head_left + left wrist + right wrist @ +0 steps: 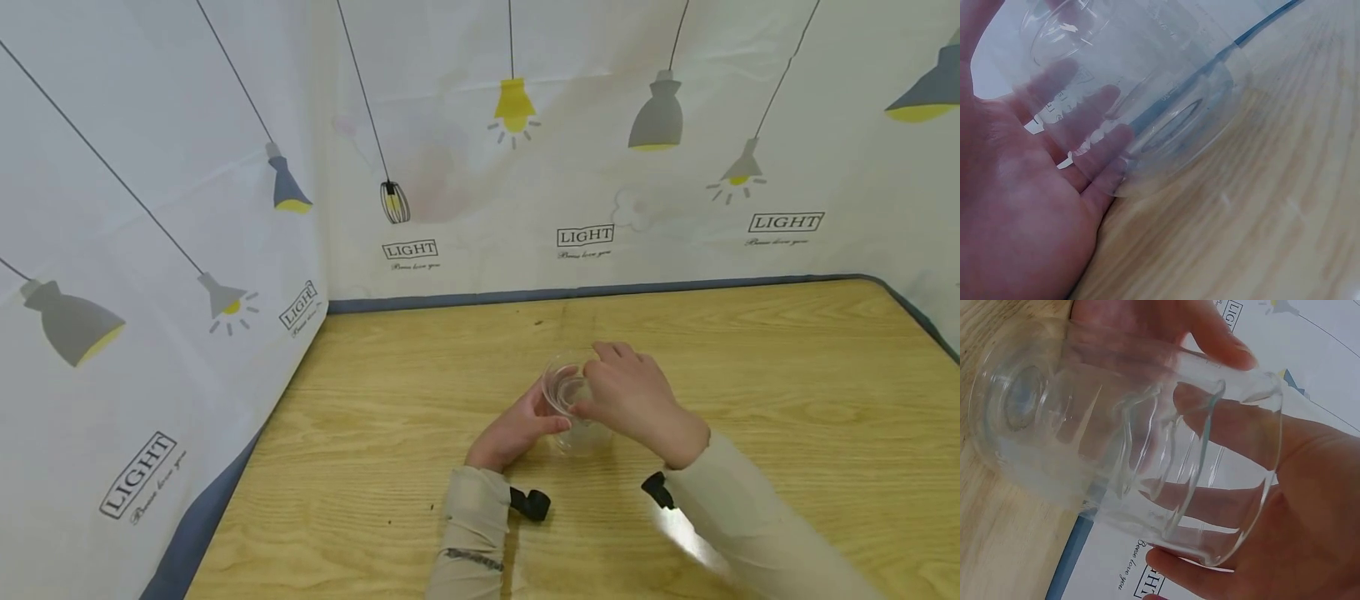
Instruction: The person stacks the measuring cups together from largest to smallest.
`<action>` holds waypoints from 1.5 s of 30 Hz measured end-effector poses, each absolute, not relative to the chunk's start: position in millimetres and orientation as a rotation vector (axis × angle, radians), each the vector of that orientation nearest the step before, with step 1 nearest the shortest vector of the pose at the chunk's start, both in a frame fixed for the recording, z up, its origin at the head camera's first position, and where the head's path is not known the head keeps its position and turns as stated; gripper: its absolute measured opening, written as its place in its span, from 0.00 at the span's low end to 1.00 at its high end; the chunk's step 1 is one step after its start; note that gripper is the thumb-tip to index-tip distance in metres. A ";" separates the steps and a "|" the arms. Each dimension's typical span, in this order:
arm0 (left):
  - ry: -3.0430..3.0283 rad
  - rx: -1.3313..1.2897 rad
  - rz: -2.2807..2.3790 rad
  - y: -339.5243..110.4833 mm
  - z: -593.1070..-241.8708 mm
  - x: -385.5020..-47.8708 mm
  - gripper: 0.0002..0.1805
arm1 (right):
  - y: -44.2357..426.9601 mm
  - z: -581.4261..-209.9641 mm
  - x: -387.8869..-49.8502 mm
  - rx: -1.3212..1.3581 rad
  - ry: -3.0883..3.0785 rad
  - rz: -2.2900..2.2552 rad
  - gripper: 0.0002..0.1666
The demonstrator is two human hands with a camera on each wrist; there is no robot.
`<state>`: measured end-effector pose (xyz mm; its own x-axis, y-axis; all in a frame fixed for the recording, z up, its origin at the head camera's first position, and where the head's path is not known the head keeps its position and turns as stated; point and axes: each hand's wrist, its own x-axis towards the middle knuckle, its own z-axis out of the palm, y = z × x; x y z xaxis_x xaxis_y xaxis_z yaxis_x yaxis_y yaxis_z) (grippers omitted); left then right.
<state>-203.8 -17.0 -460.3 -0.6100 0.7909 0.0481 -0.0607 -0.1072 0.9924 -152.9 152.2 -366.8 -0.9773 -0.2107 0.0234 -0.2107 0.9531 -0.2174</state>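
Note:
A clear see-through cup (581, 433) stands on the wooden table, with printed marks on its wall in the left wrist view. My left hand (517, 429) grips it from the left, thumb in front and fingers around the far side. At its mouth my right hand (633, 396) holds the rim area, thumb toward the near edge. In the right wrist view, fingers (1235, 431) show through the clear wall near the mouth. Several ring-like edges (1207, 437) appear inside the upper part; I cannot tell whether they belong to a second nested cup. The round base (1172, 128) sits near the tabletop.
The wood-grain table (360, 400) spreads around both hands. White sheets printed with lamps (480, 200) rise behind and on the left, edged by a blue-grey strip (450, 300). Black straps with small fittings (532, 504) sit at both sleeve cuffs.

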 end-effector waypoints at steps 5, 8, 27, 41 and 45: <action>1.534 0.814 1.787 -16.5 -463.0 -204.6 0.37 | 151.8 -365.3 -152.9 -0.352 3.087 -0.282 0.16; 1.532 0.807 1.790 -16.6 -463.9 -204.3 0.37 | 151.4 -364.8 -153.4 -0.366 3.083 -0.246 0.16; 1.632 0.747 1.773 -15.5 -483.2 -208.9 0.40 | 147.5 -364.3 -157.1 -0.356 3.036 -0.203 0.13; 1.631 0.773 1.764 -18.7 -485.8 -210.7 0.42 | 139.2 -362.6 -153.2 -0.389 3.095 -0.090 0.23; 1.629 0.761 1.765 -19.4 -485.6 -212.5 0.43 | 138.1 -362.3 -154.4 -0.390 3.100 -0.085 0.23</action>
<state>-212.5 -19.4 -485.6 -0.6475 0.7620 0.0067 -0.0545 -0.0551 0.9970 -154.4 138.1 -362.3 -0.9688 -0.2477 -0.0095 -0.2469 0.9674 -0.0557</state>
